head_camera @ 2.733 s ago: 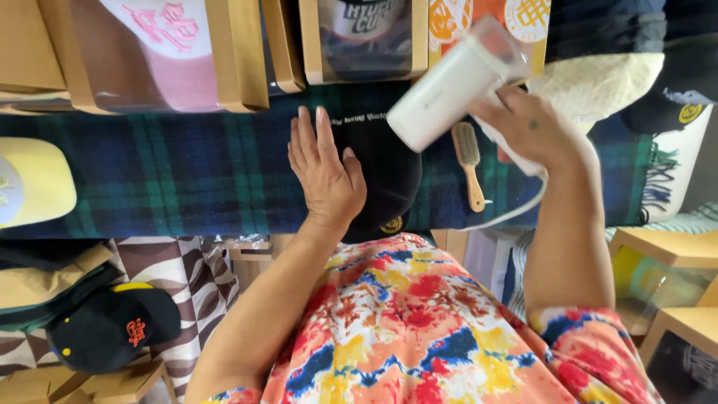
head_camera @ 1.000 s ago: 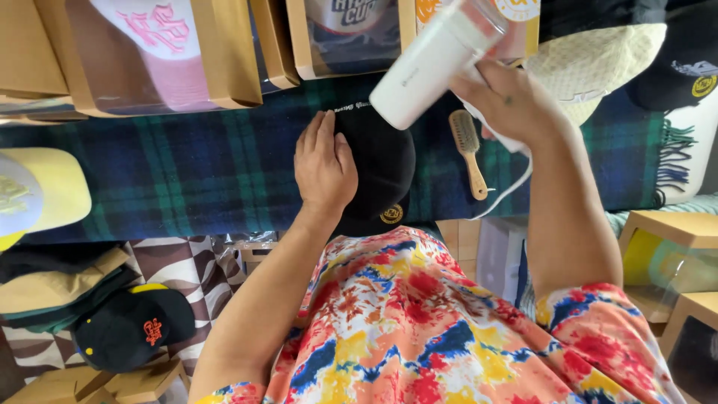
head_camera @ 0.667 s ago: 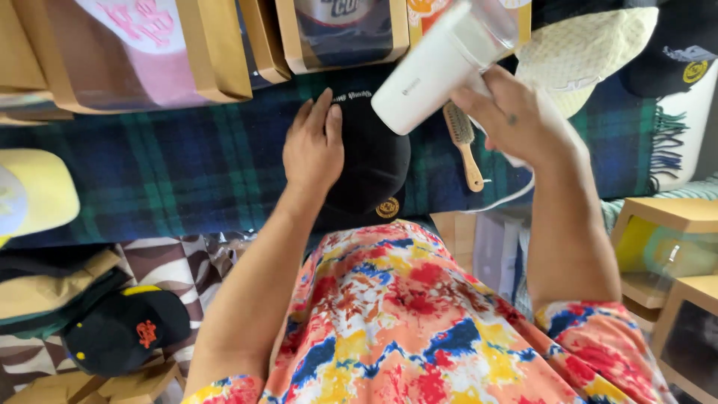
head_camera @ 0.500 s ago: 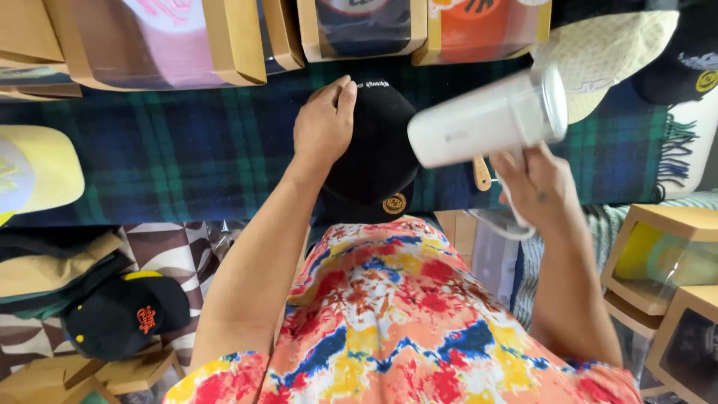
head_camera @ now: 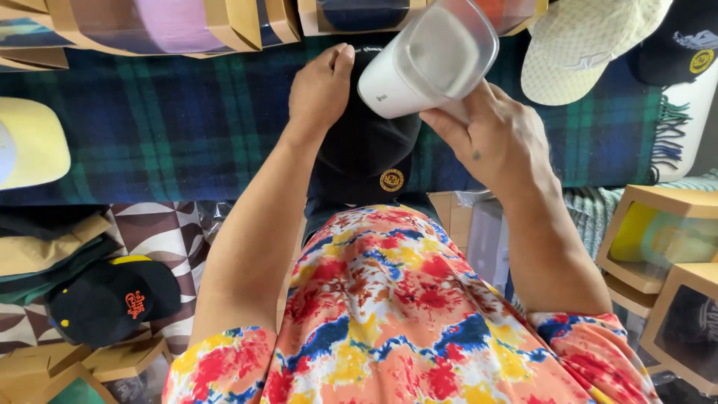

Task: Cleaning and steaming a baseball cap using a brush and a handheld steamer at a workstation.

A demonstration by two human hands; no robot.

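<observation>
Dark green-and-blue plaid cloth (head_camera: 149, 135) is covering the table, with cardboard display boxes (head_camera: 149, 22) lining its far edge at twelve o'clock. At the centre, a black cap (head_camera: 366, 150) with a round gold sticker is lying on the cloth. The left hand (head_camera: 320, 86) is resting on the cap's crown, fingers curled and pressing it down. The right hand (head_camera: 497, 138) is wrapped closed around a white handheld steamer (head_camera: 426, 60), hovering just above the cap at one o'clock. Judging by this, the cap is being steamed or smoothed; the next move is calling for a steady hold and a nozzle kept clear of the fingers.
</observation>
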